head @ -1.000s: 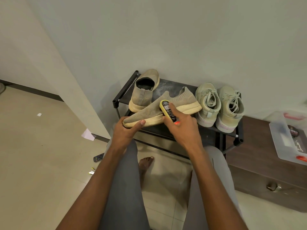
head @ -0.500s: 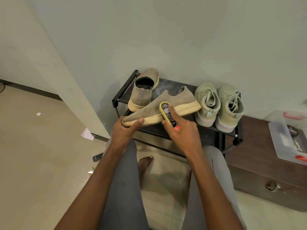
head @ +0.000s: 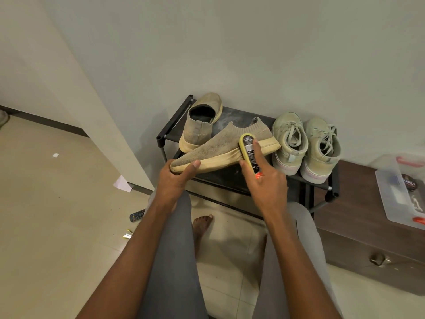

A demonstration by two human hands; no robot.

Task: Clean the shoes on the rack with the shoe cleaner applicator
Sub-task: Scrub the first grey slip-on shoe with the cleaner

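Our left hand [head: 176,179] grips the toe of the knit shoe [head: 220,149], thumb on the pale sole. Our right hand [head: 264,180] holds the yellow shoe cleaner applicator [head: 249,153], with one finger straight along its top and the rest curled around it. Its tip presses on the sole's edge. We cannot see the tip's pad, and the label is too small to read. The shoe is soft and full of tiny holes. It hangs over the front of the black rack [head: 232,180]. Its twin [head: 201,124] and two laced sneakers [head: 305,143] sit on the dusty shelf. A clear box [head: 395,196] is cut off at the right.
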